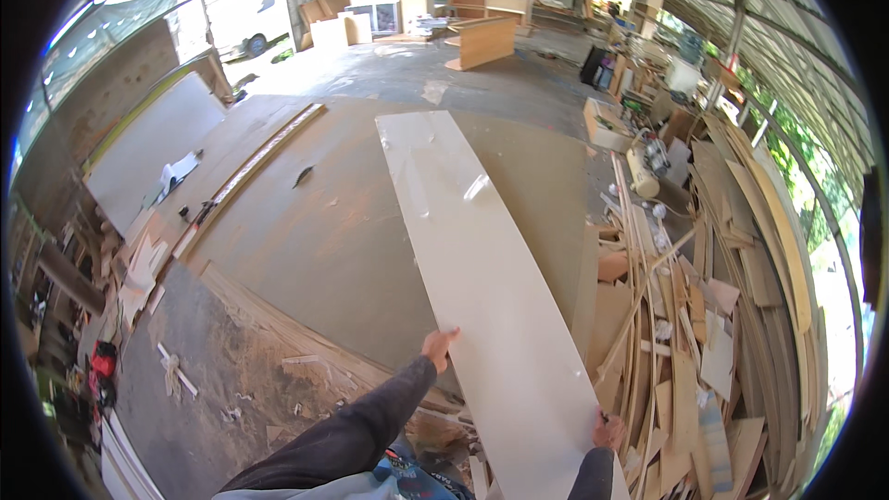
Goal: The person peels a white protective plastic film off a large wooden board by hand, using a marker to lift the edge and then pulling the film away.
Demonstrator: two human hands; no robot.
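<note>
**Open-sided workshop, long panel held over a brown sheet**

Offcuts [685, 352] pile up at the right of the workshop floor. The left hand [438, 347] grips the left edge of a long white panel [482, 268]; the right hand [608, 430] seems to clasp its right edge, fingers mostly hidden. The panel stretches away above a large brown board [343, 231]

Left hand [438, 344] and right hand [608, 430] both gripping, arms outstretched.

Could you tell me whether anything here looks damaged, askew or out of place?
The long white panel gripped by the left hand and right hand looks intact. To its right, offcut strips and boards lie in a jumbled pile, crossing at odd angles.
</note>
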